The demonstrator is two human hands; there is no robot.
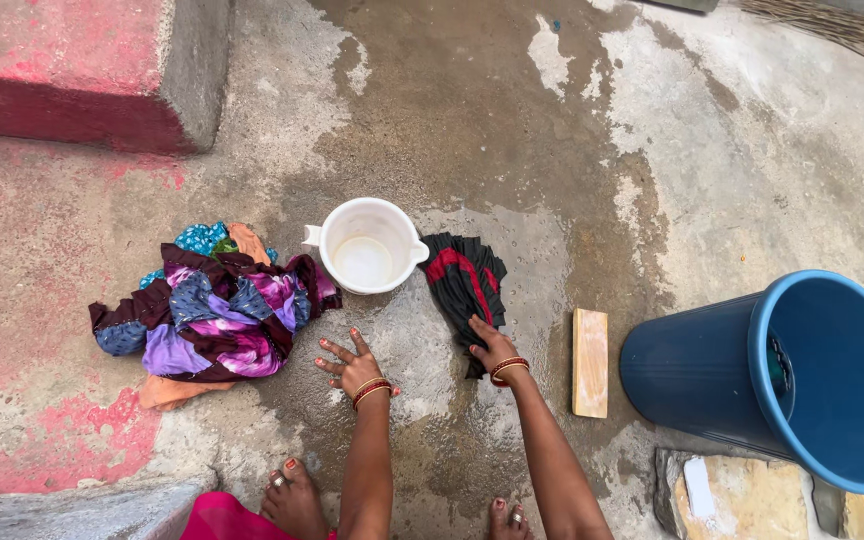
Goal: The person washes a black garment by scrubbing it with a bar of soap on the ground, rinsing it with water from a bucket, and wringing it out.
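My left hand [350, 364] rests flat on the wet concrete floor with its fingers spread, holding nothing. It lies just below a white plastic jug [366, 246] with water in it. My right hand [492, 347] presses on the near end of a dark wet cloth with a red stripe [463, 280], which lies spread on the floor to the right of the jug. Both wrists wear red and gold bangles.
A pile of purple, blue and orange clothes [214, 308] lies at the left. A yellow soap bar [590, 361] sits right of the cloth. A blue bucket [787, 378] stands at the right. A red-painted step [82, 75] is at top left. My bare feet [295, 495] are at the bottom.
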